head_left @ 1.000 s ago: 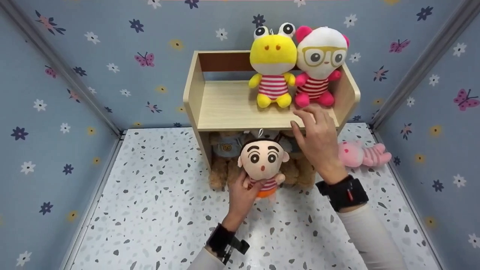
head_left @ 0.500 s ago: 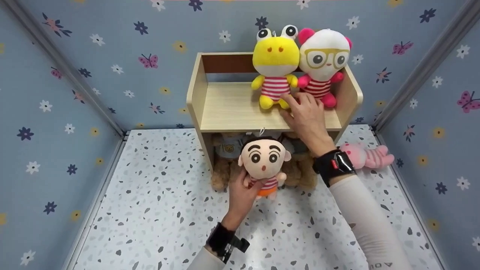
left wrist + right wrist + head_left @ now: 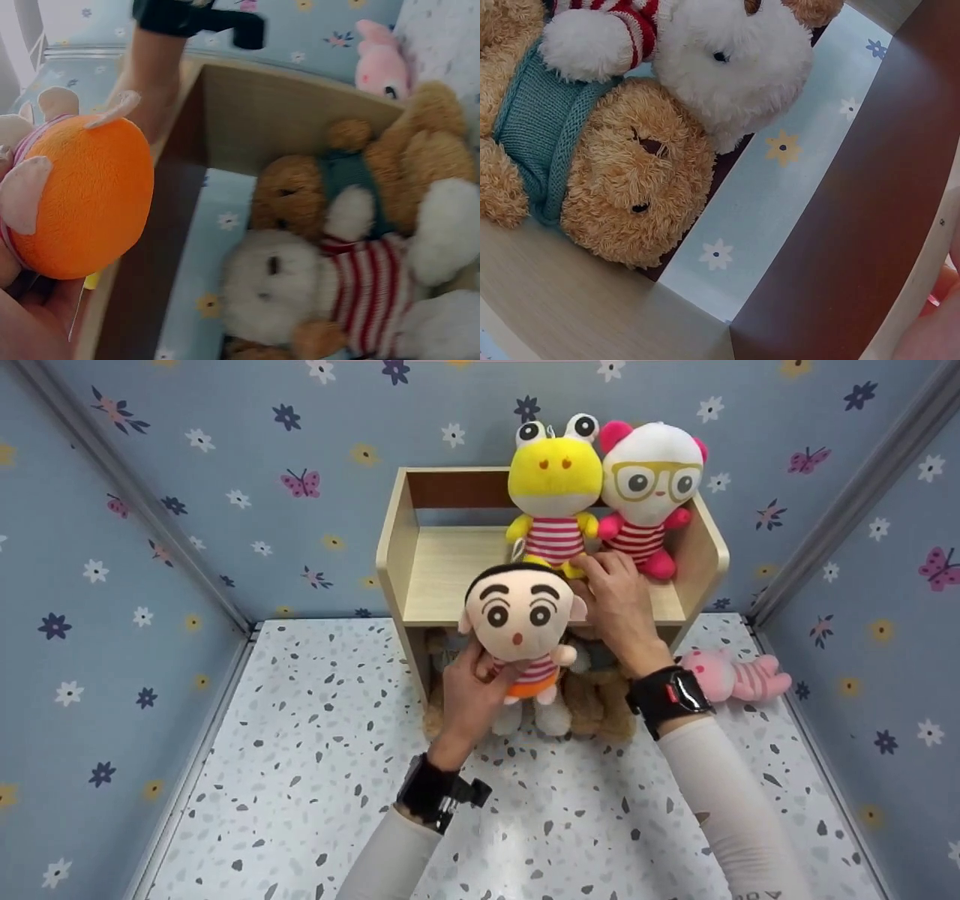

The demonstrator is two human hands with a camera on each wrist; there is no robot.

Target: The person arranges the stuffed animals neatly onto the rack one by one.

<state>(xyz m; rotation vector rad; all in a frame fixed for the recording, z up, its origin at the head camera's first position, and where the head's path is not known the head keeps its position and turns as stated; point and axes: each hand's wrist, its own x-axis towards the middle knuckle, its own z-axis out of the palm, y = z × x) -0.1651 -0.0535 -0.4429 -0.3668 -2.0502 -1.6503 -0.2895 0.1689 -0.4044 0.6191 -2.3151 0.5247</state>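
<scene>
A boy doll (image 3: 517,615) with a black cap of hair, a striped shirt and orange shorts hangs in front of the shelf edge. My left hand (image 3: 476,690) grips it around its body. The left wrist view shows its rounded orange bottom (image 3: 94,199). My right hand (image 3: 619,600) is over the upper shelf, bent fingers at the foot of the yellow frog plush (image 3: 555,476). Beside the frog sits a panda plush (image 3: 652,476) with pink ears and glasses; the right hand hides one of its feet.
A small wooden shelf (image 3: 450,562) stands against the patterned wall. Its lower compartment holds teddy bears, including one in a teal sweater (image 3: 641,172) and a white plush in red stripes (image 3: 277,289). A pink plush (image 3: 739,679) lies on the floor to the right.
The left hand has raised the boy doll from before the lower compartment to the upper shelf's front edge. My right hand has moved left and up, to the frog's foot.
</scene>
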